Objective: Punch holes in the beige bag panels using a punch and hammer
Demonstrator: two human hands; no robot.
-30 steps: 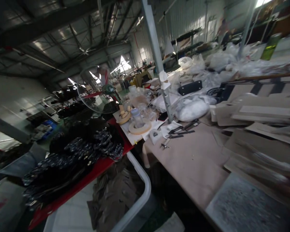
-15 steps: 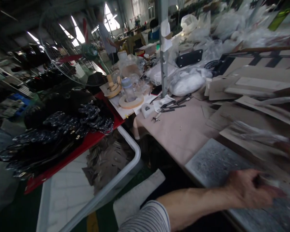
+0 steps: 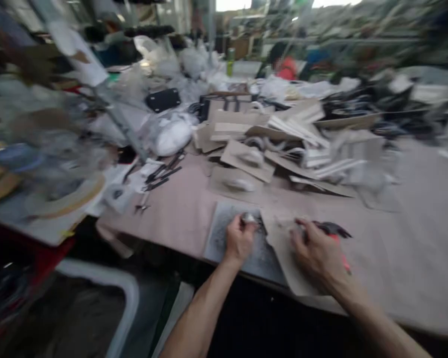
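My left hand (image 3: 239,240) is closed around a small, pale, shiny object (image 3: 249,218) above a grey speckled slab (image 3: 224,223) at the table's front edge; blur hides what kind it is. My right hand (image 3: 319,253) is over a beige flat piece (image 3: 281,243) that partly overlaps the slab. Its fingers are curled together, and whatever is between them cannot be made out. Beside that hand lies a tool with red handles and dark jaws (image 3: 338,230), partly covered by it.
Beyond the hands are beige panels (image 3: 242,159) with pale curved handles on them. Dark slim tools (image 3: 160,176) lie left near a metal post (image 3: 123,124). Plastic-wrapped bundles (image 3: 173,134) stand behind. Below left is a white-rimmed bin (image 3: 130,293).
The view has swung right, bringing the table and both hands to the middle. My left hand, earlier low over the slab, is now raised with the small pale object. My right hand has come fully into view.
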